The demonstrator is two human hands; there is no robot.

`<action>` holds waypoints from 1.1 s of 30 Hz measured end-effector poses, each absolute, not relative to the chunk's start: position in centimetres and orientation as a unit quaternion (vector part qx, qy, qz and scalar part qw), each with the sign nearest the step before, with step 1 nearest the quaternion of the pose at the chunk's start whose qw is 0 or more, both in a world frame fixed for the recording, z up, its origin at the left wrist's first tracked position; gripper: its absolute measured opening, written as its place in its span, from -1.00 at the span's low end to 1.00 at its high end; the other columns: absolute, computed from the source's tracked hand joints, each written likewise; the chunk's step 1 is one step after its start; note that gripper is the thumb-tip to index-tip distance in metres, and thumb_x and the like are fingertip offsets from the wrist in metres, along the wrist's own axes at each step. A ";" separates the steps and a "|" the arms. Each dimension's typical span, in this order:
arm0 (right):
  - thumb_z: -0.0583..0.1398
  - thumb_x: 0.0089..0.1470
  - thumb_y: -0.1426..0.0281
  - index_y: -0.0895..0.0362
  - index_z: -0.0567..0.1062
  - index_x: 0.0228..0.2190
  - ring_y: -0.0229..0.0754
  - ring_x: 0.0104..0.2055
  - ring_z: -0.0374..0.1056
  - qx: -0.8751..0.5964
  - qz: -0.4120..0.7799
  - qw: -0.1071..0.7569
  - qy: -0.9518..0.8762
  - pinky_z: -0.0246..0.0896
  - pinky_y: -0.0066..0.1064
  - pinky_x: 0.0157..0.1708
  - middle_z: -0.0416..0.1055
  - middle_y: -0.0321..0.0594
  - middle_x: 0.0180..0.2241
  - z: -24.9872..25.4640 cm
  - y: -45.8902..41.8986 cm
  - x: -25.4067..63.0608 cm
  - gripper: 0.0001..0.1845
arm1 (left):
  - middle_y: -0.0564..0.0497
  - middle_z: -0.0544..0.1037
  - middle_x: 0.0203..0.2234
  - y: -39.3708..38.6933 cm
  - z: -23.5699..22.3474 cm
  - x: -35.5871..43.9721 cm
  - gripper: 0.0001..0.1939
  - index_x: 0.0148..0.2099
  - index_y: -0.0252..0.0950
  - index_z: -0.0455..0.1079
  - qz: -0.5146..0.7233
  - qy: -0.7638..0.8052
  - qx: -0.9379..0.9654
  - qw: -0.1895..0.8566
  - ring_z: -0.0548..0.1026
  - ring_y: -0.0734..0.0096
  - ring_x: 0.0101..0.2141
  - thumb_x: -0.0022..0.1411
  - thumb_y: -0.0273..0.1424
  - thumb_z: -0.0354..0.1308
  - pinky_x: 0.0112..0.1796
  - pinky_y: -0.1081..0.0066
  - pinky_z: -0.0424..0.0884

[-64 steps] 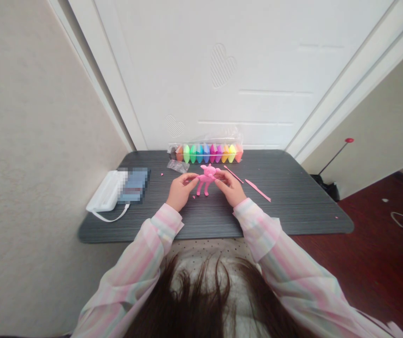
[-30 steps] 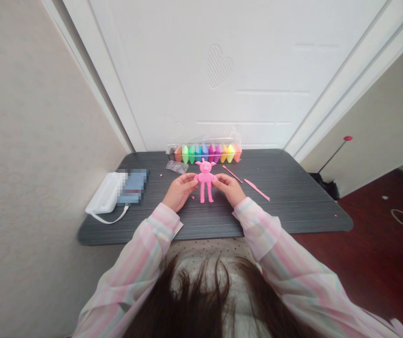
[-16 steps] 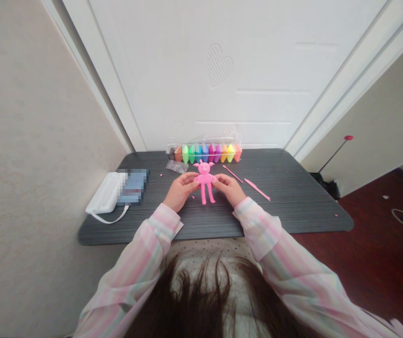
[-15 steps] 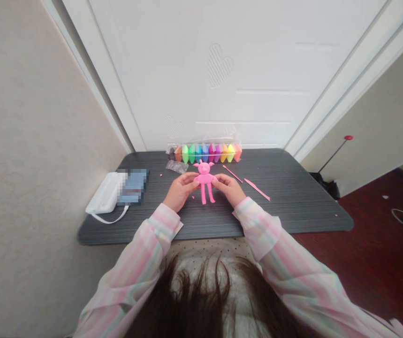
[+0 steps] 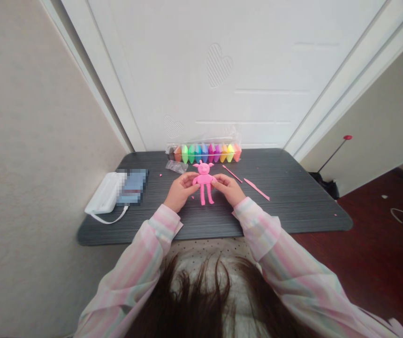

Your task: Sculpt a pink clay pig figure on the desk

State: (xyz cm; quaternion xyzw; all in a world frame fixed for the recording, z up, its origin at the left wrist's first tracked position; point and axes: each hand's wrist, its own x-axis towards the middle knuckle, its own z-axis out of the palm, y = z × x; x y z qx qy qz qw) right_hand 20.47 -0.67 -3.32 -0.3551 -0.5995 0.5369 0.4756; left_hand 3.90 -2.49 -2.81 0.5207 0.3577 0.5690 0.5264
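Observation:
Between my two hands is a pink clay pig figure (image 5: pixel 205 180), with ears, a snout, arms and two long legs hanging down. My left hand (image 5: pixel 181 190) is closed on its left side, thumb in front near the arm. On the other side, my right hand (image 5: pixel 230 188) pinches the figure at its other arm. The fingers behind the body are partly hidden. To the right of the figure lie a thin pink modelling tool (image 5: pixel 232 174) and a pink clay knife (image 5: pixel 256 189). A small pink bit (image 5: pixel 193 197) is by my left hand.
Clay packs in many colours (image 5: pixel 204 153) stand in clear plastic along the back of the dark table (image 5: pixel 292 202). A crumpled clear wrapper (image 5: pixel 177 166) lies before them. At the left are a white power bank (image 5: pixel 102 193) with a cable and a blurred blue object (image 5: pixel 133 187).
The pig figure has tilted very slightly between my hands. Both hands keep their hold in nearly the same place.

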 end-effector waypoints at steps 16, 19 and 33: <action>0.21 -0.11 0.28 0.16 0.38 -0.43 -0.36 -0.49 0.29 -0.373 0.620 0.366 -0.585 0.23 -0.43 -0.39 0.39 -0.35 -0.52 -1.0 -1.4 22.5 -0.79 | 0.03 0.47 -0.37 -1.0 0.1 1.9 -0.75 -0.26 -0.31 0.35 0.482 0.401 0.560 0.541 0.42 0.43 -0.32 -0.04 -0.36 0.19 -0.32 0.43 0.31; 0.17 -0.04 0.30 0.17 0.37 -0.38 -0.36 -0.44 0.28 -0.377 0.612 0.322 -0.616 0.21 -0.45 -0.37 0.39 -0.32 -0.45 -0.7 -1.5 22.9 -0.81 | 0.05 0.46 -0.40 0.2 1.3 1.4 -0.73 -0.20 -0.29 0.36 0.439 0.447 0.564 0.538 0.39 0.51 -0.43 0.01 -0.32 0.16 -0.41 0.48 0.27; 0.12 0.02 0.28 0.17 0.41 -0.34 -0.33 -0.45 0.23 -0.423 0.512 0.210 -0.717 0.13 -0.48 -0.45 0.37 -0.29 -0.45 -0.5 -1.1 23.0 -0.78 | 0.12 0.46 -0.56 1.8 0.8 1.8 -0.93 -0.42 -0.31 0.44 0.334 0.469 0.539 0.614 0.34 0.59 -0.54 0.00 -0.47 0.13 -0.48 0.56 0.24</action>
